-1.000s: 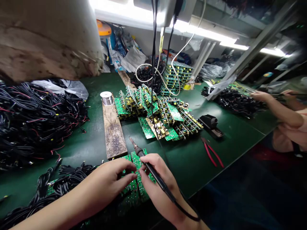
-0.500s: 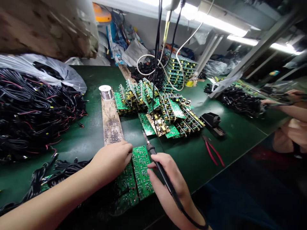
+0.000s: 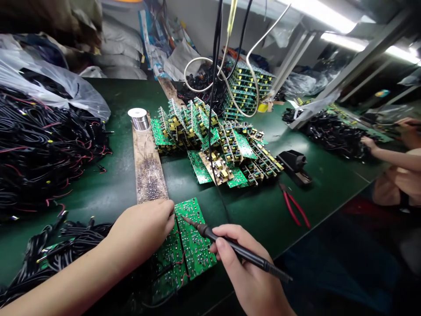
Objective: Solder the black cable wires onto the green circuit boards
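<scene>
**Soldering iron (image 3: 230, 244) held at edge of 2 green circuit boards (image 3: 194, 240)**

The person's right hand (image 3: 245, 267) grips the black-handled iron, fingers closed around it, with the tip just over the boards. The left hand (image 3: 141, 232) lies curled at their upper edge, fingertips touching; whether they pinch cannot be told. The 2 boards lie side by side at the front of a green bench mat (image 3: 253, 210), speckled with small solder joints and crossed by thin red wires (image 3: 180, 259). Beyond stand a wooden plank (image 3: 148, 171) with a solder spool (image 3: 139, 119), a heap of component-laden boards (image 3: 213, 145), red-handled pliers (image 3: 292, 204) and an iron stand (image 3: 292, 164). Black cable bundles (image 3: 39, 149) fill the left; a co-worker's hand (image 3: 369, 142) reaches in at right.
</scene>
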`<state>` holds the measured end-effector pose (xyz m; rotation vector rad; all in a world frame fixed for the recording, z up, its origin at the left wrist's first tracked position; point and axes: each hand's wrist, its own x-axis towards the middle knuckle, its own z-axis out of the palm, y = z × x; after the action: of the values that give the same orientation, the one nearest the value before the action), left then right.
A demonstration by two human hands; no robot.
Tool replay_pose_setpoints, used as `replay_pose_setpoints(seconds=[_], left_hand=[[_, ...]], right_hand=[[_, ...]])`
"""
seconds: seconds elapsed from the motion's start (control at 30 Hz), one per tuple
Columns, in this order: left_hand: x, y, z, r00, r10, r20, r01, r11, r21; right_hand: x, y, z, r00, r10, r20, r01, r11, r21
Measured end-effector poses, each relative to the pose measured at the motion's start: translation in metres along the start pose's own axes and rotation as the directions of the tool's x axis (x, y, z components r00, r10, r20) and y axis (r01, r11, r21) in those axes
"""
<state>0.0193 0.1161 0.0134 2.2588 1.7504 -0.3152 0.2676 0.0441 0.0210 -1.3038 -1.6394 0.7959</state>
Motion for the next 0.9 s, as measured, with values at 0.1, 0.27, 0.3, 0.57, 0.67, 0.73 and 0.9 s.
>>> replay_pose_setpoints(seconds=[0.1,0.27,0.3,0.57,0.67,0.73,0.9], left_hand=[[-0.0016,0.0012,-0.0009,1.000,-0.008,0.010,0.008,1.000,0.012],[-0.0037,0.0035,-0.0028,1.000,-0.018,0.022,0.017,1.000,0.026],[-0.0039,0.0038,-0.0031,1.000,-0.017,0.023,0.017,1.000,0.026],[-0.0045,0.0028,-0.0027,0.999,0.000,0.034,-0.001,1.000,0.019],[-0.0047,0.0022,-0.0022,1.000,0.003,0.027,-0.003,1.000,0.020],[-0.0045,0.0023,-0.0021,1.000,0.004,0.021,-0.004,1.000,0.020],[-0.0043,0.0025,-0.0019,1.000,0.009,0.005,-0.009,1.000,0.015]], right_hand=[[0.0032,-0.0024,0.0048,0.998,0.058,0.013,-0.059,0.997,0.051],[0.0063,-0.0018,0.0071,0.994,0.102,0.039,-0.104,0.991,0.078],[0.0064,-0.0014,0.0070,0.994,0.103,0.041,-0.105,0.992,0.075],[0.0084,-0.0026,0.0071,0.994,0.080,0.075,-0.083,0.995,0.048],[0.0088,-0.0039,0.0062,0.994,0.030,0.104,-0.031,1.000,0.004],[0.0076,-0.0049,0.0044,0.995,-0.010,0.102,0.013,1.000,-0.028],[0.0032,0.0008,0.0021,0.997,-0.076,-0.008,0.074,0.992,-0.098]])
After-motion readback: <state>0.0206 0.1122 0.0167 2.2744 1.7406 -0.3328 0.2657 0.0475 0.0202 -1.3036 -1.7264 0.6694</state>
